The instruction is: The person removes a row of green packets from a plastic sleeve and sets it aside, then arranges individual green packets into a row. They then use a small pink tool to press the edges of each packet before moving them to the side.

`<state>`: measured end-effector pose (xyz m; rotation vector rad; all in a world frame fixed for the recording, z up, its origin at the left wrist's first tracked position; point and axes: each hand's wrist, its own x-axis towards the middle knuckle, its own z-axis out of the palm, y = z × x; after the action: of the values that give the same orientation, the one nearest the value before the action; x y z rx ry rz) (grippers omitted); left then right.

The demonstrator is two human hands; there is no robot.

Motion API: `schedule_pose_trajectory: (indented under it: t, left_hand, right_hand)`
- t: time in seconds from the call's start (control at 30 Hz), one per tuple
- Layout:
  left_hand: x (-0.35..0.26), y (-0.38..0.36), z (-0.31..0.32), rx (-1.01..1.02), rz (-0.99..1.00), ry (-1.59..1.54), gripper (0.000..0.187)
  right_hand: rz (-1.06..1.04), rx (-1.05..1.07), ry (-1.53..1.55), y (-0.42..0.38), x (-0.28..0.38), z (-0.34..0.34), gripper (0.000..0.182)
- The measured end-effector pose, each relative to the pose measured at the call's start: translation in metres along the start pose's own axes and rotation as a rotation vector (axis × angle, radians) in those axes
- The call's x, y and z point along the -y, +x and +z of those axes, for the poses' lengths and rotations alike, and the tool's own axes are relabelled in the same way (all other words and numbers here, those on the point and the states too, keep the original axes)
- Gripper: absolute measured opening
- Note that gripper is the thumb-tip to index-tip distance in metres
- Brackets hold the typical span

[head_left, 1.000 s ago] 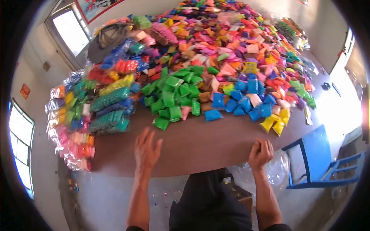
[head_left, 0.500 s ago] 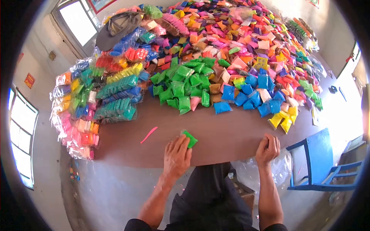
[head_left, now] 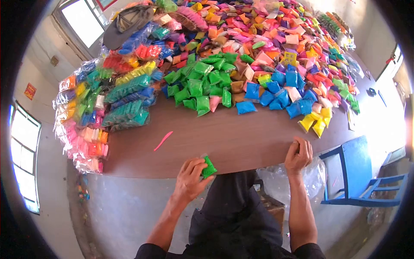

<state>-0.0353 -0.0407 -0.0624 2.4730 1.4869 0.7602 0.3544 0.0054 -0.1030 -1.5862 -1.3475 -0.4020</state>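
My left hand is closed on a small green packet, gripped between thumb and fingers at the table's front edge. The packet is clear plastic with bright green filling. To the right, my right hand rests at the table edge with its fingers curled into a loose fist, and nothing shows in it. A thin pink plastic strip with a tapered end lies on the table, up and left of my left hand. Beyond it sits a heap of similar green packets.
Blue packets and yellow packets lie before a large mixed-colour pile. Bundled packets line the left side of the brown table, with a dark cap on top. A blue chair stands at right, near clear plastic sheeting.
My left hand has drawn the green packet back and slightly left, nearer my body, and lifted its near end. My right hand keeps its curled pose. The view has tilted a little.
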Motion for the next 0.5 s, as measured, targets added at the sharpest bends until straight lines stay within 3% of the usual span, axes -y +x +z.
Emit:
schedule_pose_trajectory:
  t: [0.1,0.23,0.33,0.37,0.5]
  left_hand:
    - [-0.006,0.002,-0.02,-0.084,-0.428,-0.456,0.043]
    - [0.006,0.032,-0.03,-0.446,-0.693,-1.125,0.035]
    - [0.018,0.042,-0.01,-0.36,-0.681,-0.95,0.036]
    - [0.022,0.044,-0.006,-0.3,-0.664,-0.74,0.035]
    - [0.041,0.043,0.006,-0.321,-0.411,-0.222,0.028]
  right_hand:
    - [-0.031,-0.006,-0.007,-0.001,-0.003,0.0,0.014]
    - [-0.024,-0.006,-0.012,-0.002,-0.003,0.002,0.014]
    - [-0.017,-0.004,-0.004,-0.001,-0.002,0.001,0.014]
    - [-0.015,0.0,-0.008,-0.003,-0.004,0.001,0.014]
    - [-0.031,-0.007,-0.004,-0.003,-0.006,0.002,0.014]
